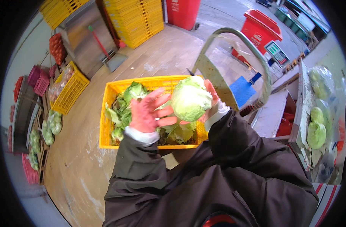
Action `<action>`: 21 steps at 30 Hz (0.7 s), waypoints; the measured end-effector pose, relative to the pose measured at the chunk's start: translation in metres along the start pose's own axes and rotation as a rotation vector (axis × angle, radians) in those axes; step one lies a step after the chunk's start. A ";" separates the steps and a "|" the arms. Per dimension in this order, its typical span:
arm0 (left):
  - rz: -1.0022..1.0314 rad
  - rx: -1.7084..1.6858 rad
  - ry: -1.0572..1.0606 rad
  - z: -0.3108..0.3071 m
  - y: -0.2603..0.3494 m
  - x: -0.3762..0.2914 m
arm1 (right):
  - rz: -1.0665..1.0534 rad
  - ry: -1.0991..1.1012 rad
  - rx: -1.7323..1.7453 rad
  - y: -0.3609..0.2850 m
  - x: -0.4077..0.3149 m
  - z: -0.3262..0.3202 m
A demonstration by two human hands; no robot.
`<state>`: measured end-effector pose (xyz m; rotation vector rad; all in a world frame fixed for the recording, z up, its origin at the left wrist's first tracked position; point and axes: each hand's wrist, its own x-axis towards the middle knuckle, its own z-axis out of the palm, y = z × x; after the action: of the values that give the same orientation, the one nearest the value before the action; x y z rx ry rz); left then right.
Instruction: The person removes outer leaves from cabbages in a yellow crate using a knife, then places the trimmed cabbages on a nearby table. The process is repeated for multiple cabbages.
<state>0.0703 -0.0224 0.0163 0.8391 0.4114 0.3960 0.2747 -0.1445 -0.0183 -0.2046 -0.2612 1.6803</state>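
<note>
A trimmed head of iceberg lettuce rests in my right hand, whose fingers curve round its far and right sides. My left hand is spread with fingers apart, just left of the lettuce head, and holds nothing. Both hands wear pinkish gloves. Beneath them is a yellow plastic crate with loose green lettuce leaves, some browned. Part of the crate's inside is hidden by my hands and the lettuce head.
A metal-framed cart or trolley with a blue plate stands beyond the crate. At right, a bench holds lettuce heads near a digital scale. Left are a yellow crate of bagged produce, bagged vegetables and a dustpan.
</note>
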 end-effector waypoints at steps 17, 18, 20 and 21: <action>0.609 0.743 -0.497 0.138 -0.029 0.042 | -0.490 0.182 0.108 -0.013 -0.080 0.032; 0.556 0.598 -0.495 0.143 -0.025 0.043 | -0.593 0.073 -0.107 -0.021 -0.087 0.039; 0.452 0.455 -0.360 0.147 -0.018 0.048 | -0.974 -0.235 -0.567 -0.038 -0.102 0.057; 0.447 0.411 -0.185 0.144 -0.012 0.052 | -1.074 -0.282 -0.697 -0.050 -0.115 0.068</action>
<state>0.1882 -0.0944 0.0836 1.3652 0.1277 0.6523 0.3172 -0.2564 0.0589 -0.2722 -0.9761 0.4960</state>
